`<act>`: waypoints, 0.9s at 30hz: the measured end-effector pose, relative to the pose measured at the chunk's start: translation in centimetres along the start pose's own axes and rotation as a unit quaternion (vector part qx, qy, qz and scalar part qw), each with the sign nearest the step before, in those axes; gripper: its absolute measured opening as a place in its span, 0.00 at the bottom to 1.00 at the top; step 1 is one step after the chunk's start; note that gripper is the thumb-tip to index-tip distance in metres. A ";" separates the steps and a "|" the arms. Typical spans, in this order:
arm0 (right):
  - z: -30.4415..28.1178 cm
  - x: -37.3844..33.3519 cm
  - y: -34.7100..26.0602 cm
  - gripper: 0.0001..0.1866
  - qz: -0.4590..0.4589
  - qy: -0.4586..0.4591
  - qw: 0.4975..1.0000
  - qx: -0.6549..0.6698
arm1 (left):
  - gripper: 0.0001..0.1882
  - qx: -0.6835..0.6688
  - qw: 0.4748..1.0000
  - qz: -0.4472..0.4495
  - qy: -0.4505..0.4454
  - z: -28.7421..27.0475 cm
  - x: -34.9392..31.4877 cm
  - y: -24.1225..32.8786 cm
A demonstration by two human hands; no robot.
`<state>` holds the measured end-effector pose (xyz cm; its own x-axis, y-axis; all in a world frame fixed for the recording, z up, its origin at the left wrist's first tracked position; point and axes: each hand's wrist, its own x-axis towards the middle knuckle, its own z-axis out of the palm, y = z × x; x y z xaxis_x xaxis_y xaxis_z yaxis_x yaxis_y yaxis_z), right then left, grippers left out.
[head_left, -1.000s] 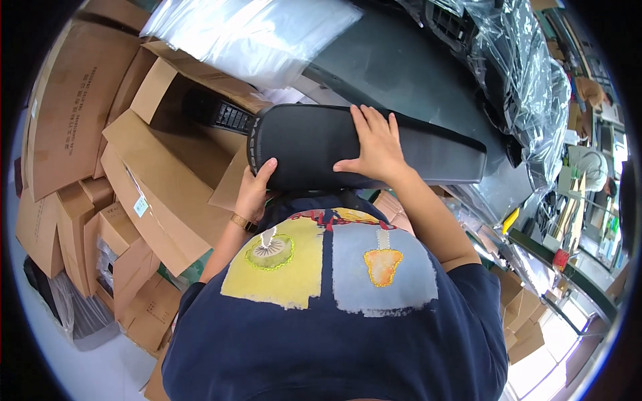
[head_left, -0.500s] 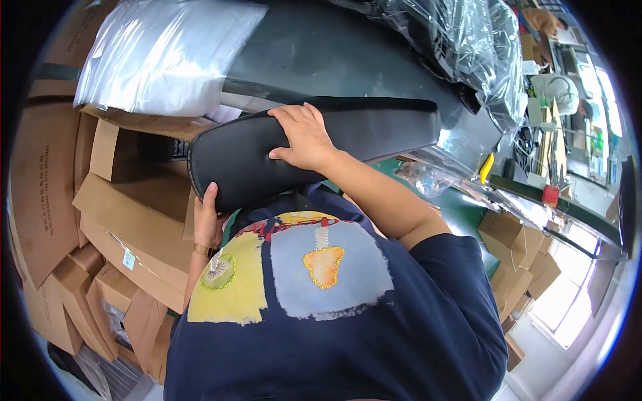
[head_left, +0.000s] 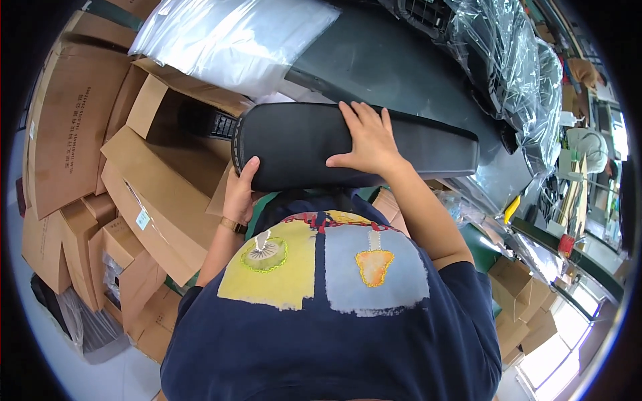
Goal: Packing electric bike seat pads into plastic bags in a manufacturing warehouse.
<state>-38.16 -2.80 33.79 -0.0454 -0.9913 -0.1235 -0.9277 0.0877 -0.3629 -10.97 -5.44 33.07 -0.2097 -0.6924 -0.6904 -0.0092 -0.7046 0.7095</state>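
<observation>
A long black padded piece [head_left: 294, 144], rounded at its left end and narrower at the right, lies across in front of my body. Its left rim shows a stitched or stapled edge. My left hand [head_left: 241, 194] grips the near left corner, thumb on top and the other fingers mostly hidden beneath. Resting on the upper surface near the middle, my right hand [head_left: 371, 140] has its fingers spread toward the far edge and its thumb out to the left. Just left of the piece is an open cardboard box [head_left: 167, 214] with a black ribbed part [head_left: 222, 125] inside.
Clear plastic bags [head_left: 227, 40] are stacked on the dark table [head_left: 374, 57] beyond. Plastic-wrapped black parts [head_left: 508, 73] stand at the far right. Flattened cartons [head_left: 77, 120] lean on the left, and more boxes [head_left: 521, 287] sit at the lower right.
The whole view has turned, so everything sits farther right. The padded piece now slopes down toward its right end. My right hand's fingers have spread wider; my left hand keeps its hold.
</observation>
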 end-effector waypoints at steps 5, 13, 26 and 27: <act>0.0 1.4 -1.6 0.55 0.005 -0.064 0.997 0.040 | 0.35 -0.010 1.000 0.022 0.020 -0.1 0.0 0.2; 1.0 1.8 -1.1 0.41 0.021 -0.008 0.998 0.052 | 0.37 0.037 0.998 -0.008 0.042 0.6 -0.1 -0.1; -1.7 -6.2 5.2 0.38 -0.163 0.142 0.974 0.073 | 0.39 0.031 0.987 0.109 0.114 0.4 0.6 1.6; -2.2 -7.6 5.8 0.40 -0.163 0.130 0.977 0.047 | 0.41 0.067 0.975 0.178 0.112 -0.6 1.8 1.6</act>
<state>-43.99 5.03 34.66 0.1436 -0.9584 0.2468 -0.8710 -0.2408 -0.4283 -10.81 -7.90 32.91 -0.0040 -0.9166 -0.3997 -0.1053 -0.3971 0.9117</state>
